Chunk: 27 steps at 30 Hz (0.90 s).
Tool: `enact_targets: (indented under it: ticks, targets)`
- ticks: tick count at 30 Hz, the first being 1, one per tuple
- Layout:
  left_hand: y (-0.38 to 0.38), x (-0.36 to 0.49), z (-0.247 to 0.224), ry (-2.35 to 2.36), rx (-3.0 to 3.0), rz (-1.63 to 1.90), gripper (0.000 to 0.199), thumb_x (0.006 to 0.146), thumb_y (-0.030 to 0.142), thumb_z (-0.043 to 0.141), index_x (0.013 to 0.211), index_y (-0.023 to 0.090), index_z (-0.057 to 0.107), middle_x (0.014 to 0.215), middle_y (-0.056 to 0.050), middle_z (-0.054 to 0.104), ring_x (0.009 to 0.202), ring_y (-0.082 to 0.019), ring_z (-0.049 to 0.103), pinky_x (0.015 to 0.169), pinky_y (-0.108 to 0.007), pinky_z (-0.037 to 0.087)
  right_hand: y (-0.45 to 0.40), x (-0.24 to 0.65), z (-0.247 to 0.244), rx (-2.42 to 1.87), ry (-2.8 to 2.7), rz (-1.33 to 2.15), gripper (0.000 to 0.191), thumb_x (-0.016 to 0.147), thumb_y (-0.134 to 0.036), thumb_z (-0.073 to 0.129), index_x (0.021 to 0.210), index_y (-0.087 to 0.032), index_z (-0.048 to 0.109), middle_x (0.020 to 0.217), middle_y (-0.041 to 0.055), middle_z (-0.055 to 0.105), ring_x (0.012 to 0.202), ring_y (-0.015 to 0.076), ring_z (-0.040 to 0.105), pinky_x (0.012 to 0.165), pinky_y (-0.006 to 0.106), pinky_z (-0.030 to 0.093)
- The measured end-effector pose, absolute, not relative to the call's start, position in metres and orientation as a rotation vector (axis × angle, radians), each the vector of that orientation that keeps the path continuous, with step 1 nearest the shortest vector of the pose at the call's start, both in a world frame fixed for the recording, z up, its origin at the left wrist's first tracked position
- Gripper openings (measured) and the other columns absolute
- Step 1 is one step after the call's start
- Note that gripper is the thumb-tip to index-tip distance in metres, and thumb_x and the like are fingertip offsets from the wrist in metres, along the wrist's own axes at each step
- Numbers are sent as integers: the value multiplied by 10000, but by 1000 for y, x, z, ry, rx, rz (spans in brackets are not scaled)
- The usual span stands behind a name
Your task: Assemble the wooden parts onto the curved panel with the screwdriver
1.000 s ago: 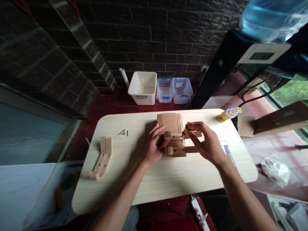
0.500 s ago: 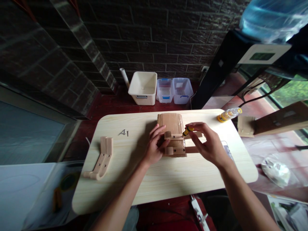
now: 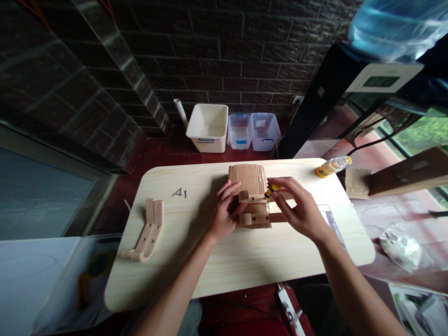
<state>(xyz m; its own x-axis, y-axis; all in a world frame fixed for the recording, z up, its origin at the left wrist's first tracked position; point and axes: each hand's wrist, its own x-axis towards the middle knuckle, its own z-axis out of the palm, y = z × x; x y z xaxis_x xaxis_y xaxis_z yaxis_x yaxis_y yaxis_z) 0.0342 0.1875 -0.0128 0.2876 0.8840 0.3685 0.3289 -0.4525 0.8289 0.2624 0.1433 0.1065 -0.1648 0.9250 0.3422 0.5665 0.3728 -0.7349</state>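
Observation:
A cardboard box [image 3: 247, 176] lies on the pale wooden table [image 3: 224, 275], with two wooden pieces across it: an upper wooden piece [image 3: 257, 198] and a lower wooden piece [image 3: 259, 218]. My left hand [image 3: 227, 211] grips the left end of the upper piece, fingers closed around it. In my right hand [image 3: 297, 205] a short yellow and black screwdriver [image 3: 271, 189] is pinched, its tip at the right part of the upper piece. Dark holes or screws show in both pieces. Two more joined wooden pieces [image 3: 150, 231] lie at the table's left.
At the table's back right lies a clear bottle with yellow ends [image 3: 333, 166]. A printed sheet [image 3: 334, 226] is partly behind my right wrist. Beyond the table stand a cream bin [image 3: 208, 128] and two clear bins [image 3: 265, 132]. A power strip [image 3: 290, 308] lies below the front edge.
My right hand has shifted slightly and turned with the screwdriver, uncovering more of the printed sheet. My left hand and the wooden pieces are nearly unchanged.

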Motion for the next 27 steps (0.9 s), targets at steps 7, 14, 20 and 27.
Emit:
enact_targets:
  ticks: [7,14,20,27]
  targets:
    - [188,34,-13,1073,1937,1150,190,959,354,651,1120,270,705,1492,-46,571,1517,-294,358,1256,-557,335,143,261,108,-1264,-1812,696,337,1048,-369,503,1359,-271,590,1308,103,682,1188,255,671,998,416,582]
    - [188,33,-13,1062,1920,1145,203,958,354,654,1135,264,697,1493,-49,570,1520,-291,349,1260,-558,328,144,261,105,-1291,-1738,701,319,1028,-400,550,1297,-246,624,1250,103,710,1112,245,711,951,386,613]
    - [188,33,-13,1070,1926,1147,188,960,347,652,1115,251,700,1494,-56,568,1519,-290,348,1254,-568,326,142,261,107,-1300,-1766,691,328,1022,-399,553,1304,-250,634,1260,106,709,1114,252,710,929,387,623]
    - [188,34,-13,1071,1920,1142,189,960,353,651,1112,252,700,1495,-60,568,1520,-289,345,1256,-571,325,143,263,103,-1317,-1752,688,285,1007,-369,593,1262,-250,636,1241,90,717,1079,237,725,917,370,629]
